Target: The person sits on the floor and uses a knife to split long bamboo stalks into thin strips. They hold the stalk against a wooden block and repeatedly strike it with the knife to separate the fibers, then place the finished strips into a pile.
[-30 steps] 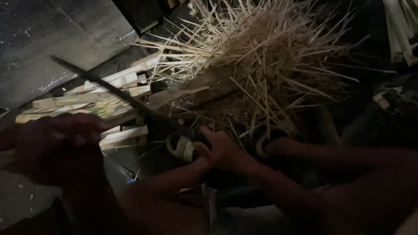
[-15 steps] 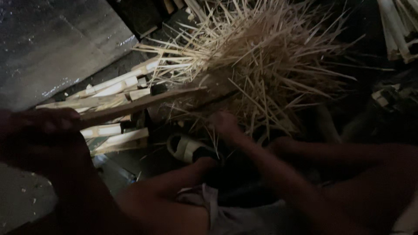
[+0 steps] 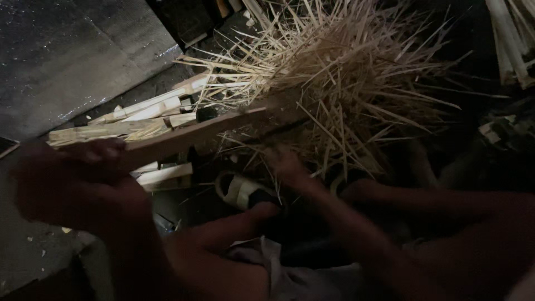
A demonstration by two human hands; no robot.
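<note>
Gripped in the left hand [image 3: 83,184] is a long slat [image 3: 195,134]; the right hand [image 3: 287,167], blurred, grip unclear, is held beside the splint pile [image 3: 345,83].

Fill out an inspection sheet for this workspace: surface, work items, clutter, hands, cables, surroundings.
Surface: dark grey floor slab, speckled, with small pale chips at lower left.
Work items: long flat pale wooden slat, tilted up to the right, its far end in the big heap of thin pale split sticks.
Clutter: short pale split wood pieces lying beside the heap; more pale slats at upper right.
Hands: left hand closed around the slat's near end; right hand at the heap's lower edge, blurred, grip cannot be told.
Cables: nothing seen.
Surroundings: very dim; a foot in a pale-strapped sandal below the slat.
</note>
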